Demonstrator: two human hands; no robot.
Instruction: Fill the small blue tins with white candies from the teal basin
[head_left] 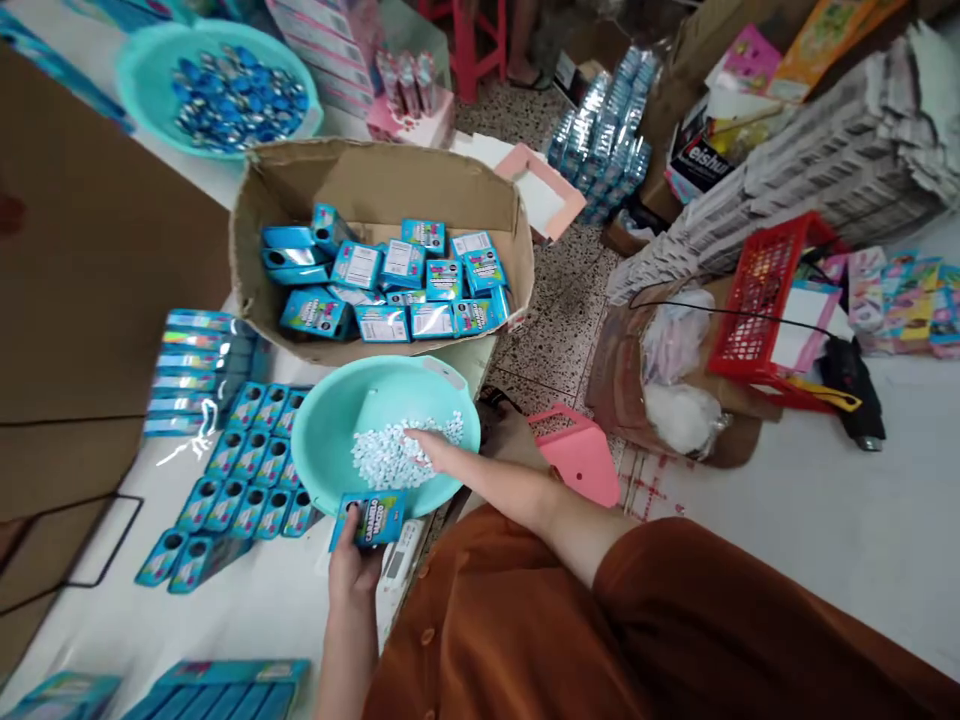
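My left hand (354, 560) grips a small blue candy box (379, 518), printed side up, at the near edge of a turquoise bowl (322, 430). Inside that bowl lies a heap of small white candies (382, 455). Reaching in from the right, my right hand (431, 450) has its fingers closed down among the candies, and the fingertips are partly hidden. Under the bowl's near rim a white digital scale (400, 550) is partly visible. Rows of upright blue boxes (232, 495) with round holes stand left of the bowl.
Behind the bowl sits a cardboard carton (382, 165) of blue boxes. A second turquoise basin (142, 80) holds blue-and-silver wrapped pieces. To the right are a pink stool (581, 455), a red basket (757, 290), a heat gun (855, 390) and stacked grey cardboard (787, 170).
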